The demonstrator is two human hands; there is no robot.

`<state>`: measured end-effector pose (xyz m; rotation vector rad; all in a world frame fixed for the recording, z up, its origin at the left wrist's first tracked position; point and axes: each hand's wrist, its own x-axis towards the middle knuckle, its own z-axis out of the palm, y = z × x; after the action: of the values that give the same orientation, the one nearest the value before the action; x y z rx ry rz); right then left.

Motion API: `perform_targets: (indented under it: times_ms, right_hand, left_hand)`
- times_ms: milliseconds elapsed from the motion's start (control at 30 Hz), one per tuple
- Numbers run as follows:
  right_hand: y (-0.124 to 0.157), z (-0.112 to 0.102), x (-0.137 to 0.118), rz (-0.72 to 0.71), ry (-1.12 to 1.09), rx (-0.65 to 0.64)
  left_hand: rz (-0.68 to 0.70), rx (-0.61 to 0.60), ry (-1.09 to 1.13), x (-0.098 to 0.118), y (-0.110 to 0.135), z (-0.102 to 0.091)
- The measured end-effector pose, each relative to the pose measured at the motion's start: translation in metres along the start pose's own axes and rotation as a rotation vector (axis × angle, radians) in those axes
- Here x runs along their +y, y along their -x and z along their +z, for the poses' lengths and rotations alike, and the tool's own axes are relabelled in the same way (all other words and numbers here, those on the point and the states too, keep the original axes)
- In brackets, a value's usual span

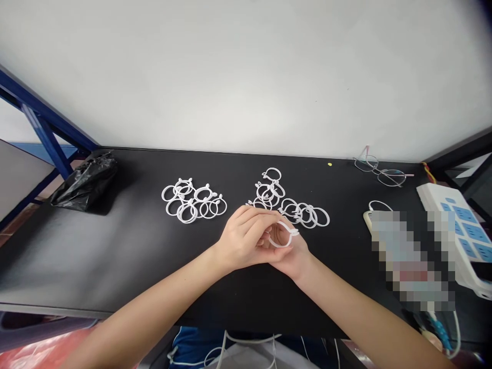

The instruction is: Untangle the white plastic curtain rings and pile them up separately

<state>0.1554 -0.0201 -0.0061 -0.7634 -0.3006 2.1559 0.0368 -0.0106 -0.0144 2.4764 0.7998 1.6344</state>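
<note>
Left hand (243,234) pinches white ring (293,232). Right hand (295,259) close behind, fingers hidden, can't tell. More rings (190,203) on table (142,246).

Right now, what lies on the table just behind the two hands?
Just beyond the left hand and right hand, a loose group of white rings lies on the black table. The hands cover part of its near side, so any rings hidden there cannot be counted.

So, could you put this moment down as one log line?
left hand: holding white ring | right hand: behind it, grip unclear | black table: left ring cluster, right ring cluster
</note>
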Motion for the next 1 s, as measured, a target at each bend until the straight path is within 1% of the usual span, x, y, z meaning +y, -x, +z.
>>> perform_targets:
  times_ms: [67,133,200,300,400,433,467,500,600,800,900,1000]
  right_hand:
    - [0.001,0.004,0.001,-0.074,0.131,0.04]
    - [0.005,0.007,0.004,-0.209,0.299,0.089]
    - [0.009,0.007,0.008,-0.424,0.503,0.145]
    - [0.016,0.0,0.014,-0.787,0.807,0.219]
    - [0.018,-0.01,0.015,-1.158,0.979,0.21]
    - [0.018,-0.013,0.014,-1.239,1.027,0.199]
    - [0.017,-0.016,0.013,-1.284,1.075,0.199]
    - [0.016,-0.018,0.012,-1.297,1.119,0.209]
    - [0.013,-0.021,0.008,-1.276,1.21,0.26]
    - [0.011,-0.024,0.007,-1.397,1.37,0.212]
    - [0.012,-0.023,0.01,-1.429,1.432,0.213]
    - [0.012,-0.022,0.012,-1.444,1.442,0.209]
  left_hand:
    - [0.033,0.044,0.016,-0.004,-0.001,-0.001]
    - [0.061,0.085,0.032,-0.007,-0.002,-0.003]
    - [0.081,0.118,0.045,-0.01,-0.004,-0.004]
    - [0.101,0.144,0.06,-0.012,-0.006,-0.007]
    - [0.096,0.112,0.065,-0.013,-0.006,-0.008]
    - [0.092,0.092,0.067,-0.014,-0.005,-0.008]
    - [0.086,0.072,0.071,-0.014,-0.004,-0.008]
    - [0.079,0.055,0.078,-0.015,-0.003,-0.007]
    - [0.041,0.022,0.107,-0.015,0.0,-0.006]
    - [-0.143,-0.038,0.198,-0.005,0.001,-0.01]
    - [-0.25,-0.03,0.253,0.002,0.001,-0.011]
    - [-0.318,-0.026,0.298,0.006,0.001,-0.011]
